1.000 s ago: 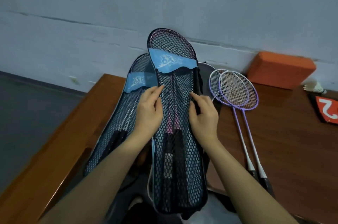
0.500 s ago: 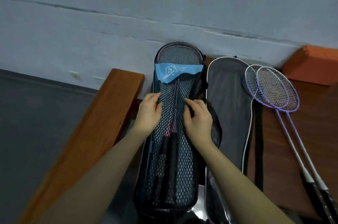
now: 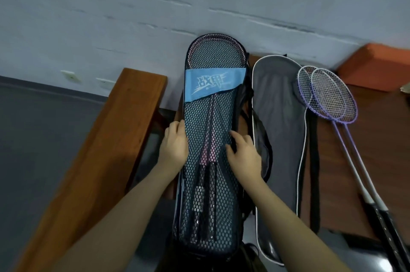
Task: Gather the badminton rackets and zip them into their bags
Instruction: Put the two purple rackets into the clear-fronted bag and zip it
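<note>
Head view: my left hand (image 3: 175,147) now grips the mesh bag's (image 3: 210,183) left edge, having slid outward; my right hand (image 3: 244,154) still presses flat on its right side. Purple rackets (image 3: 328,96) lie well right of my right hand, beyond the grey bag (image 3: 281,127).

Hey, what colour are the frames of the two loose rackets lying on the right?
Purple, with white strings; the loose rackets show best in the head view, the only one.

Black open-mesh cloth bag (image 3: 208,183), glossy wooden bench (image 3: 106,149)

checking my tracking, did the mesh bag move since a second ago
Yes. The mesh bag moved left, away from the purple rackets, uncovering the grey bag.
</note>
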`<state>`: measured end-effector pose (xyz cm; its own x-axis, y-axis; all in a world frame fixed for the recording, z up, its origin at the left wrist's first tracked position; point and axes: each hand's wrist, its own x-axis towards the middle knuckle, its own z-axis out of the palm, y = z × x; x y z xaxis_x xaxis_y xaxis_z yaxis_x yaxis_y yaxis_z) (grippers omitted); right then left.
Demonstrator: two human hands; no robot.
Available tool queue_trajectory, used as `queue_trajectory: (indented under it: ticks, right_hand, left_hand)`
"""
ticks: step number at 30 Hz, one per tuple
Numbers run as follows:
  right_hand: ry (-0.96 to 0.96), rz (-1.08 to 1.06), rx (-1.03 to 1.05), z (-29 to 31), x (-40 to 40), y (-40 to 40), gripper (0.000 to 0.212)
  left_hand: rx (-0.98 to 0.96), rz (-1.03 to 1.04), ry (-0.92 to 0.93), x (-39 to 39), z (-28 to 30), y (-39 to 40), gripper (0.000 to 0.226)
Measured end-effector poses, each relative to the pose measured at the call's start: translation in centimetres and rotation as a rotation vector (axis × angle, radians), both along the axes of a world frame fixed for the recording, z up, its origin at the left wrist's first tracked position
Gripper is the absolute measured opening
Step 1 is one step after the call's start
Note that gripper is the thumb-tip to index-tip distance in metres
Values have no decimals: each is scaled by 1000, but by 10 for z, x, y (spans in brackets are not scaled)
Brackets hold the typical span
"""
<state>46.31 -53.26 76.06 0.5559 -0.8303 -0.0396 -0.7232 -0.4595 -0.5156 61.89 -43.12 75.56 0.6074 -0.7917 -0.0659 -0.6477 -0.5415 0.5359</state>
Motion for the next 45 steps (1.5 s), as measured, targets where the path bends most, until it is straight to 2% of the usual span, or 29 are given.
queue_trajectory:
  ticks: [2,5,7,11,14,19,23,29,33,36,41,45]
  right_hand:
    - [92,3,54,-8,-4,-1,44]
    - [160,42,14,-12,-6,-4,45]
    - [68,76,-15,-10,-9,-8,43]
    - [-273,102,66,-4,-32,-23,38]
    - [-345,34,103,-5,-60,-40,33]
    - [-277,-64,152,-11,-120,-84,30]
    - [-180,-162,189,-14,-161,-119,33]
    - [-56,-183,171,-18,-189,-149,26]
    - [101,-178,188,-26,-175,-150,37]
    - [112,-226,181,-33,-163,-148,43]
    - [140,-340,181,-41,-164,-147,47]
    - [84,-364,192,-45,-169,-147,33]
  left_hand:
    - [68,-23,-121,-1,-5,5,47]
    - [37,-37,-170,-3,-6,11,45]
    - [6,-23,-182,-6,-2,10,44]
    - [-73,-35,-201,-29,13,-9,44]
    - [-118,-67,-217,-63,23,-33,43]
    - [-163,-97,-197,-126,36,-76,36]
    - [-124,-94,-149,-167,29,-103,30]
    - [124,-98,-94,-202,5,-126,37]
    - [251,-304,-148,-206,-10,-133,50]
    - [368,-396,-178,-205,-23,-139,57]
    - [383,-266,-226,-195,-40,-136,61]
    - [347,-168,-311,-185,-43,-128,60]
